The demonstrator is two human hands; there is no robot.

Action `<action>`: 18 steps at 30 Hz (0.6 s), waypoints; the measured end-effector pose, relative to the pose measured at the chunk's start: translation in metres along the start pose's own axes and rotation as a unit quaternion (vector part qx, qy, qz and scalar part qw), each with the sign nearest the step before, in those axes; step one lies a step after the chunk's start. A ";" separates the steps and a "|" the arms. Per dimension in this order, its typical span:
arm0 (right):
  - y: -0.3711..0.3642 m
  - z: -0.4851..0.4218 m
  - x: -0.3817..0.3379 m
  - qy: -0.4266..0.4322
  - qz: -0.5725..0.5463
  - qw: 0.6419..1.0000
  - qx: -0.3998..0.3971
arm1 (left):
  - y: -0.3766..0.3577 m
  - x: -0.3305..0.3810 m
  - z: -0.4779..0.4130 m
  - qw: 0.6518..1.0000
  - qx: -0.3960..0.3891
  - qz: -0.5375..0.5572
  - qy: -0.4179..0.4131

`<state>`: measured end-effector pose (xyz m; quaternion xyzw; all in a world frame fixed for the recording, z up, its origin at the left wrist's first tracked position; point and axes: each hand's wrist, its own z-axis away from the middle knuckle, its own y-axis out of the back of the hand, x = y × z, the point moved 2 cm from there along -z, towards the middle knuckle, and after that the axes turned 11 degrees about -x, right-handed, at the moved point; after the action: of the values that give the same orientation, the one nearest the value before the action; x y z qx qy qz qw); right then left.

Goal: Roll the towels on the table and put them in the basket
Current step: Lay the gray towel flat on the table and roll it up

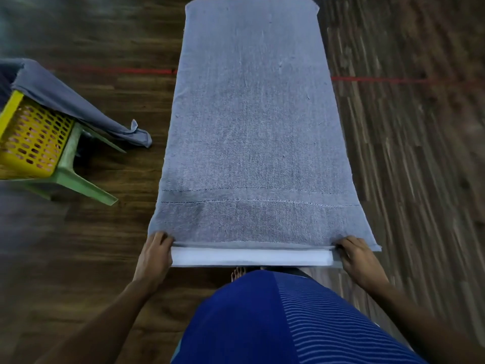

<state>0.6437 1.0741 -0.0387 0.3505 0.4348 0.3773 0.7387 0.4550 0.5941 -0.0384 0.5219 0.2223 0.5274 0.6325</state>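
A long grey-blue towel lies flat along a narrow white table, covering nearly all of it. Only the table's near edge shows below the towel's hem. My left hand pinches the towel's near left corner. My right hand pinches the near right corner. Both sets of fingers curl over the hem at the table's near end. A yellow mesh basket stands at the left, with another grey-blue towel draped over its rim and hanging down toward the floor.
The basket sits on a green plastic stool left of the table. Dark wooden floor surrounds the table, crossed by a red line. My blue striped clothing and bare toes are right against the table's near end.
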 end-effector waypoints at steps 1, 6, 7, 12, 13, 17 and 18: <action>0.002 -0.002 0.001 -0.003 -0.006 1.000 -0.008 | -0.001 -0.005 0.000 1.000 0.001 0.003 0.001; 0.015 -0.029 -0.003 -0.042 -0.031 0.998 -0.046 | 0.013 -0.005 -0.018 0.999 -0.017 -0.010 0.048; 0.017 -0.035 -0.005 -0.061 -0.019 0.997 -0.046 | 0.018 0.000 -0.023 0.998 -0.024 -0.005 0.064; 0.016 -0.036 -0.014 -0.087 0.102 0.989 0.061 | 0.025 0.015 -0.036 0.993 0.022 -0.074 0.094; 0.015 -0.034 -0.016 -0.062 0.102 0.990 0.073 | 0.024 0.017 -0.036 0.993 0.028 -0.067 0.092; 0.000 -0.025 -0.022 -0.021 0.062 0.997 0.036 | 0.011 0.020 -0.033 0.997 0.035 0.040 0.047; -0.006 -0.022 -0.022 -0.026 0.058 0.998 0.029 | 0.008 0.019 -0.028 0.998 0.037 0.040 0.037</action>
<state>0.6175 1.0566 -0.0435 0.4057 0.4051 0.3977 0.7163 0.4345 0.6225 -0.0367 0.5340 0.2436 0.5626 0.5822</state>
